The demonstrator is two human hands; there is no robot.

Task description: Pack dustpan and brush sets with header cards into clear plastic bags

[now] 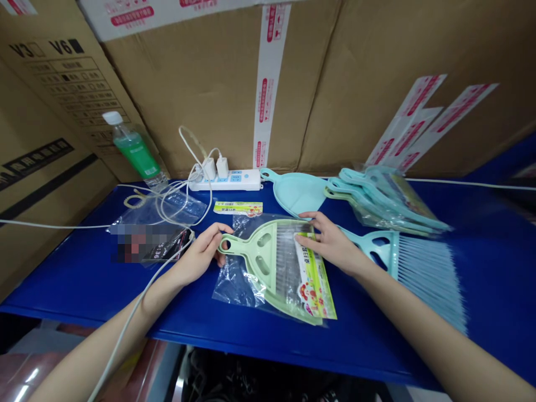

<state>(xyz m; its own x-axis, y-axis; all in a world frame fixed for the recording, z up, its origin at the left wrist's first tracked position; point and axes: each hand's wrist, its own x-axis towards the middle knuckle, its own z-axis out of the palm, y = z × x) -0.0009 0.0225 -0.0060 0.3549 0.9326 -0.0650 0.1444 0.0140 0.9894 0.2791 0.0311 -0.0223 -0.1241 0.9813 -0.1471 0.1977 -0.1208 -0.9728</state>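
A pale green brush-and-dustpan set (268, 259) lies on a clear plastic bag (234, 282) on the blue table (377, 329). My left hand (201, 258) pinches the ringed end of its green handle. My right hand (330, 241) rests on the set's far right corner, its fingertips pressing a colourful label card (316, 279) against the bristles. Another label card (238, 208) lies just beyond the bag.
A light blue brush (422, 268) lies right of my right hand, with a light blue dustpan (295, 191) and a stack of bagged sets (385, 198) behind. A power strip (228, 180), white cables, a green bottle (136, 151) and cardboard boxes stand at the back.
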